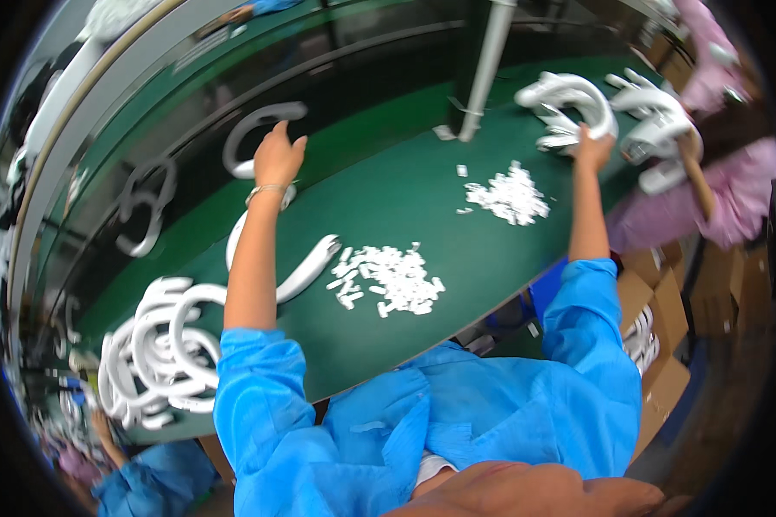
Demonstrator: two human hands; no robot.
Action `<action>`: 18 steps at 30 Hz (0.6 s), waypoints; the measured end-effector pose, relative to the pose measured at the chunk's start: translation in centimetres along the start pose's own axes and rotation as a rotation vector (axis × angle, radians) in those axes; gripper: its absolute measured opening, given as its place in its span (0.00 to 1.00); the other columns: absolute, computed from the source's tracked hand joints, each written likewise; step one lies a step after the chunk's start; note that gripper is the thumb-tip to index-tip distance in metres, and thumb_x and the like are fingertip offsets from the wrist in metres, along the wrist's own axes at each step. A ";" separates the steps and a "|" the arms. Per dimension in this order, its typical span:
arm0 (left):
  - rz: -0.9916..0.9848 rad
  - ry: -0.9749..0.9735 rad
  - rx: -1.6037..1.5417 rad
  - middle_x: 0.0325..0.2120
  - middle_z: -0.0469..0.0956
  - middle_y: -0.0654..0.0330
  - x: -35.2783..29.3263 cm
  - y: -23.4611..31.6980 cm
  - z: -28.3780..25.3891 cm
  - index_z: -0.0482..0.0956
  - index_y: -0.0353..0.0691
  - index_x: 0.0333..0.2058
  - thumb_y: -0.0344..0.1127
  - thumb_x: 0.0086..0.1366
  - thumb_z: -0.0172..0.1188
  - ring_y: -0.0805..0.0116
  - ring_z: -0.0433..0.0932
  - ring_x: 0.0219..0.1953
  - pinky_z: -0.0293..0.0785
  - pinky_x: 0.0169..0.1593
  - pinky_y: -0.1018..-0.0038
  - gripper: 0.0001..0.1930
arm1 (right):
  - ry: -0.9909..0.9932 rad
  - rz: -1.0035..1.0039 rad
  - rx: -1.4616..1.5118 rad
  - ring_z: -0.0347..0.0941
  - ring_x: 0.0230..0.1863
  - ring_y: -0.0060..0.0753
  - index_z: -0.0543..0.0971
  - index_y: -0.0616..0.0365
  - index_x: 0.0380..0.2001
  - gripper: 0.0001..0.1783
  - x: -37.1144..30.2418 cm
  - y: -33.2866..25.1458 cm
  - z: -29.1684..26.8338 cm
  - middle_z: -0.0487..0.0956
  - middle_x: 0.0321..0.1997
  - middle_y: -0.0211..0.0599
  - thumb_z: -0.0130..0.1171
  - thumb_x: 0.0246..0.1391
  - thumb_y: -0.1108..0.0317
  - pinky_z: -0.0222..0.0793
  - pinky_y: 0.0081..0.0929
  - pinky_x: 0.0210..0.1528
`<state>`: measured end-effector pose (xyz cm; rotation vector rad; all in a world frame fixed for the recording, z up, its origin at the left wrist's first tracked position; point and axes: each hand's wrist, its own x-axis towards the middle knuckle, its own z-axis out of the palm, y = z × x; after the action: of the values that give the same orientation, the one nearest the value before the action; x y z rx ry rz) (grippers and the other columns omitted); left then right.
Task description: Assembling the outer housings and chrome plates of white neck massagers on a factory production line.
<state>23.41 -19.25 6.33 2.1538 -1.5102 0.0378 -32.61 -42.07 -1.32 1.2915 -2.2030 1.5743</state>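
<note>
Sleeves (259,370) pushed up, I reach far across the green table (414,202), arms wide apart. My left hand (278,162) is at the far left, over the dark strip beyond the table, next to a white C-shaped plastic piece (232,148). Its thumb stands away from the fingers and I see nothing gripped in it; blur hides whether the fingertips touch the piece. My right hand (593,148) is at the far right, fingers and thumb closed round the near end of a white curved plastic part (597,103), which lies among other white parts at the table's far right end.

Under my left forearm lies a white hooked piece (315,267), and to the near left there is a heap of white rings (181,327). Two loose piles of small white pieces sit between my arms, a near pile (397,280) in the middle and a far pile (510,196) to the right.

To handle these well, I judge it best to take the left piece by its thick curve, thumb inside and fingers outside, and to lift clear of the hooked piece so the sleeve does not drag it. On the right, a firm but light grip should do, with the part turned away from the co-worker's hand (690,145) just beside mine, and both forearms carried high over the small pieces so none scatter
</note>
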 end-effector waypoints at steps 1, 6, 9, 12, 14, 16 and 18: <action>-0.052 -0.018 0.066 0.44 0.75 0.43 0.9 -1.4 0.1 0.69 0.34 0.52 0.45 0.56 0.59 0.46 0.73 0.48 0.69 0.51 0.59 0.29 | 0.036 0.054 -0.113 0.75 0.43 0.51 0.70 0.68 0.48 0.42 0.2 0.1 0.0 0.75 0.45 0.54 0.67 0.38 0.44 0.71 0.39 0.46; -0.440 -0.163 0.232 0.48 0.73 0.43 5.9 -8.0 0.8 0.67 0.37 0.51 0.48 0.57 0.59 0.48 0.72 0.51 0.70 0.53 0.59 0.28 | 0.103 0.382 -0.037 0.79 0.31 0.47 0.68 0.67 0.46 0.48 2.2 2.4 0.8 0.77 0.40 0.55 0.60 0.38 0.32 0.76 0.38 0.36; -0.523 -0.158 0.212 0.48 0.72 0.42 9.3 -10.9 3.2 0.63 0.36 0.54 0.48 0.56 0.59 0.48 0.71 0.53 0.69 0.55 0.60 0.32 | 0.010 0.456 -0.018 0.78 0.38 0.48 0.66 0.71 0.49 0.51 1.9 0.6 -1.0 0.73 0.47 0.59 0.56 0.39 0.29 0.79 0.33 0.33; -0.499 -0.216 0.197 0.51 0.71 0.43 12.6 -17.0 7.5 0.60 0.31 0.56 0.50 0.56 0.57 0.50 0.71 0.54 0.68 0.56 0.61 0.36 | -0.164 0.456 0.037 0.75 0.44 0.45 0.66 0.70 0.51 0.50 0.7 -0.3 -1.9 0.70 0.50 0.58 0.55 0.42 0.31 0.78 0.34 0.31; -0.516 -0.268 0.251 0.49 0.73 0.45 13.7 -21.1 9.3 0.71 0.31 0.51 0.42 0.60 0.51 0.51 0.73 0.52 0.69 0.54 0.62 0.24 | -0.202 0.424 0.143 0.74 0.44 0.45 0.64 0.69 0.54 0.50 -0.3 0.7 -1.5 0.70 0.52 0.55 0.55 0.44 0.32 0.76 0.34 0.33; -0.513 -0.177 0.229 0.39 0.78 0.45 12.4 -19.7 8.1 0.81 0.33 0.37 0.38 0.58 0.51 0.53 0.78 0.45 0.73 0.47 0.61 0.16 | -0.172 0.362 0.210 0.74 0.45 0.40 0.63 0.69 0.56 0.44 -2.3 1.0 -2.2 0.73 0.51 0.50 0.57 0.49 0.41 0.73 0.29 0.38; -0.575 -0.207 0.079 0.38 0.79 0.45 11.6 -20.1 8.5 0.81 0.33 0.37 0.37 0.57 0.51 0.53 0.78 0.44 0.73 0.46 0.61 0.16 | -0.167 0.108 0.214 0.74 0.46 0.37 0.66 0.68 0.55 0.37 -3.5 2.0 -3.2 0.74 0.50 0.48 0.57 0.52 0.48 0.72 0.27 0.40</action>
<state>43.47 -27.84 -5.31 2.6414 -0.9450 -0.3353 -32.97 -37.27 -3.25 1.4304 -2.2878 1.8495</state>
